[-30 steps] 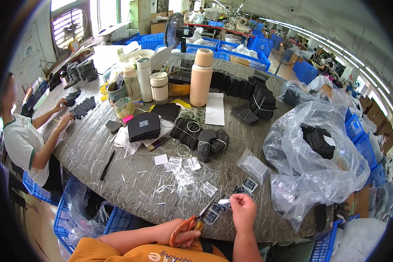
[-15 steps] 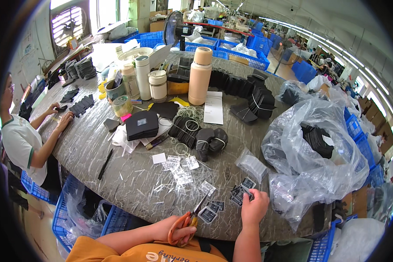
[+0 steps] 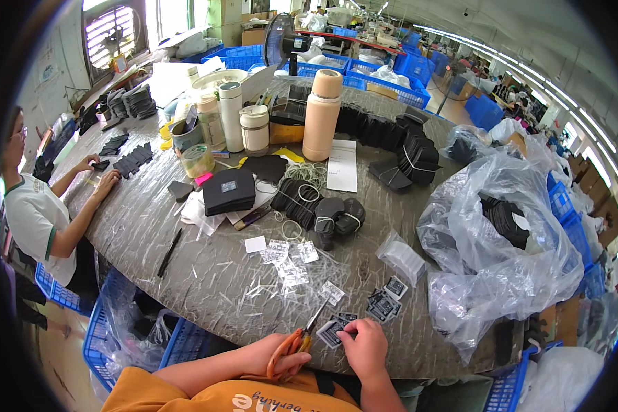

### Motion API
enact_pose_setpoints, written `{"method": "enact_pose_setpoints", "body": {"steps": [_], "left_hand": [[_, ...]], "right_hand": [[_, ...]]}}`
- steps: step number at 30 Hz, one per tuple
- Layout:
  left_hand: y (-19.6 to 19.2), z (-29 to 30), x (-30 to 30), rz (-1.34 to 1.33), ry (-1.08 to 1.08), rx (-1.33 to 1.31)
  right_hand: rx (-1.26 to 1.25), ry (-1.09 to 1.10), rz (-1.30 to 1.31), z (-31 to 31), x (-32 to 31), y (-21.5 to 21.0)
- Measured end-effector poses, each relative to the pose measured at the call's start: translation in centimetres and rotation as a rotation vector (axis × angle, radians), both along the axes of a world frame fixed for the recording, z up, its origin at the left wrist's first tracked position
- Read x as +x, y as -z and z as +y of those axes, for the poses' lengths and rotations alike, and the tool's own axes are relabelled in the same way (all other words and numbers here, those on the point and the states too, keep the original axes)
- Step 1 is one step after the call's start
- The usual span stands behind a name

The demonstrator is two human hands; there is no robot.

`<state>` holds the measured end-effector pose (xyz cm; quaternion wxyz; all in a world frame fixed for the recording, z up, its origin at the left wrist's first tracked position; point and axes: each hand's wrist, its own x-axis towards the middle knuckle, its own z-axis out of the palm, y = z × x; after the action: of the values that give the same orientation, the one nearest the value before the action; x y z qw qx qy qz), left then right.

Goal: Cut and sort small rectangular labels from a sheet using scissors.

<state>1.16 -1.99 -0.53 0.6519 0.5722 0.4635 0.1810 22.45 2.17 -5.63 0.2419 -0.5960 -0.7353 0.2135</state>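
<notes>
My left hand [image 3: 285,353] is closed round scissors [image 3: 307,333] with orange and yellow handles, their blades pointing away from me over the table edge. Beside the blades lie several small black labels [image 3: 329,334] with white borders and print. My right hand [image 3: 365,347] reaches to the right side of these labels, fingers pinched together at their edge; whether a label is between the fingertips is hidden. Farther right is a second loose pile of black labels [image 3: 382,306], with one label [image 3: 395,287] at its upper edge. A white printed piece [image 3: 332,293] lies beyond the scissor tips.
White slips [image 3: 294,275] and clear offcuts litter the table [image 3: 206,288]. A clear plastic packet [image 3: 400,257] and a large plastic bag [image 3: 487,275] are at right. Behind stand black fabric stacks [image 3: 228,192], bottles and a peach flask [image 3: 322,117]. A co-worker [image 3: 44,213] handles black pieces at left.
My right hand has moved left and nearer, from the right label pile to the labels by the scissors. My left hand still holds the scissors in nearly the same place.
</notes>
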Motion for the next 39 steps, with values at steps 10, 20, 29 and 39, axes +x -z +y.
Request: {"method": "enact_pose_setpoints", "body": {"steps": [10, 20, 29, 39], "left_hand": [[-0.1, 0.0, -0.4, 0.102, 0.13, 0.018], [0.0, 0.7, -0.7, 0.079, 0.318, -0.032], [0.9, 0.7, -0.5, 0.041, 0.319, -0.026], [1.3, 0.3, -0.4, 0.002, 0.288, -0.017]], "right_hand": [[-0.093, 0.02, 0.339, 1.1, 1.4, 1.0], [-0.413, 0.108, 0.975, 3.0, 1.6, -1.2], [-0.441, 0.162, 1.156, 3.1, 0.9, -1.2], [-0.482, 0.122, 1.159, 3.0, 0.8, -1.3]]}}
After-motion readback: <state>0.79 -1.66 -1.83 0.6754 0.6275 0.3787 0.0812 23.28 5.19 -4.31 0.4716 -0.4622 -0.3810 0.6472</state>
